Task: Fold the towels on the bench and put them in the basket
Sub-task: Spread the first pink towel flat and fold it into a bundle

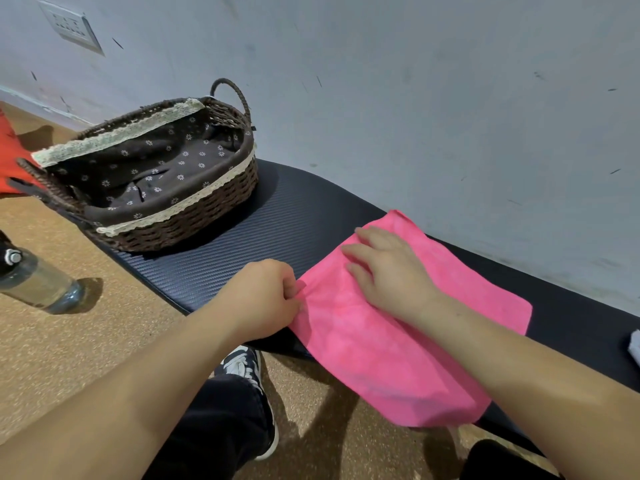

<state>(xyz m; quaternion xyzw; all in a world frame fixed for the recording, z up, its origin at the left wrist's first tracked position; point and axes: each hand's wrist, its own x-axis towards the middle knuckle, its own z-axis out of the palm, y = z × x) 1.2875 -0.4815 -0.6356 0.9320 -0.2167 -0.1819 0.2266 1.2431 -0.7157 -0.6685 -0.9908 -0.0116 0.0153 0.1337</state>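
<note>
A soft pink cloth towel (398, 327) lies on a ribbed, matt black bench (277, 216); the dark wicker basket (194, 220) carries lace-trimmed fabric lining.

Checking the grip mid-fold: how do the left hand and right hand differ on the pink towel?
The left hand is curled and pinches the pink towel at its edge; the right hand lies flat on top, fingers spread. The left hand sits mostly off the cloth, the right hand over it. Both touch the towel.

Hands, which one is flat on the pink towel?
The right hand lies flat on the bright pink cloth towel; the left hand pinches its edge instead.
</note>
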